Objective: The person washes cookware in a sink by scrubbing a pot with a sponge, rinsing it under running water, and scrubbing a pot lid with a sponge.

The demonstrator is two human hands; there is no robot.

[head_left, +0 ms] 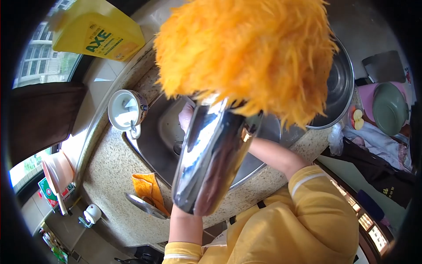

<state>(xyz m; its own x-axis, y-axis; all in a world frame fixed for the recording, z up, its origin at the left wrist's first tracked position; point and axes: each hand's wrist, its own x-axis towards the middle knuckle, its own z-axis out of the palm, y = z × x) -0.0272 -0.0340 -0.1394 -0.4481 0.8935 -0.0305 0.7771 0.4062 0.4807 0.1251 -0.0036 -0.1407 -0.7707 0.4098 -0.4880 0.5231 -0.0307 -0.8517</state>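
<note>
A fluffy orange mass [246,57] and a shiny metal cylinder [211,158] below it block the middle of the view. Behind them, my two forearms in yellow sleeves reach over a steel sink [165,156]. Part of one hand [186,117] shows at the cylinder's left edge, inside the sink; whose arm it ends, left or right, is unclear. Its fingers and my other hand are hidden, so anything held cannot be seen. A dark round object [177,148] lies in the sink near the visible hand.
Left of the sink stands a white mug [125,110], with a yellow AXE bottle [103,33] beyond. An orange cloth [147,189] and a metal lid [146,206] lie on the speckled counter [110,165]. Rightward are a large metal basin [340,83], a green bowl [390,109] and cut apple [358,119].
</note>
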